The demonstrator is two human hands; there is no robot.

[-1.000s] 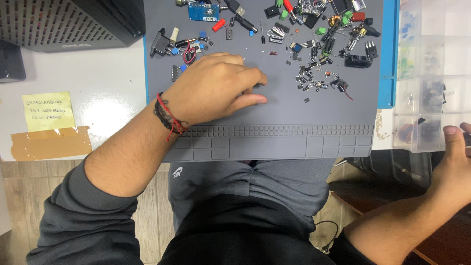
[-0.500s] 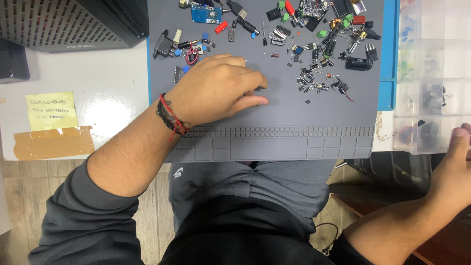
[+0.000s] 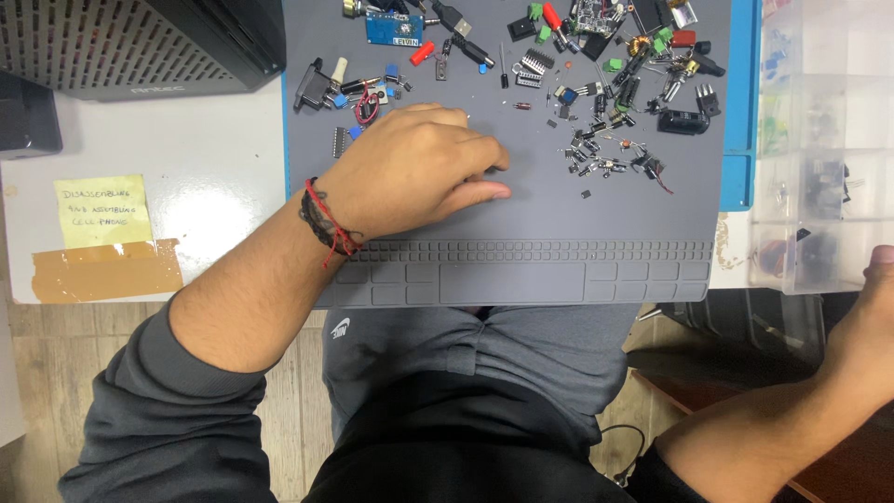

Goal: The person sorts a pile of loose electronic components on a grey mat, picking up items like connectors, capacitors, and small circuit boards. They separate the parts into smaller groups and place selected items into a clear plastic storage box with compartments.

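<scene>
Head view, near to far. Nearest the camera lie the person's lap and dark sleeves. At 3 o'clock, the right hand sits at the frame edge, off the table, its thumb just beside the near corner of a clear plastic compartment box; most of its fingers are cut off by the frame, so whether it grasps anything cannot be told.

A grey work mat covers the table centre, its long axis running 9 to 3 o'clock, with ridged trays along its near edge. The left hand rests palm-down on the mat, fingers loosely curled and pointing toward 3 o'clock, thumb extended along the surface; it grips nothing visible, and anything beneath the palm is hidden. A red and black cord bracelet circles the wrist.

At 9 o'clock, a yellow sticky note and a strip of brown tape lie on the white tabletop.

Beyond the fingers, from 12 to 2 o'clock, loose electronic components are scattered across the mat, including a small blue circuit board. A black perforated case occupies 10 o'clock
</scene>
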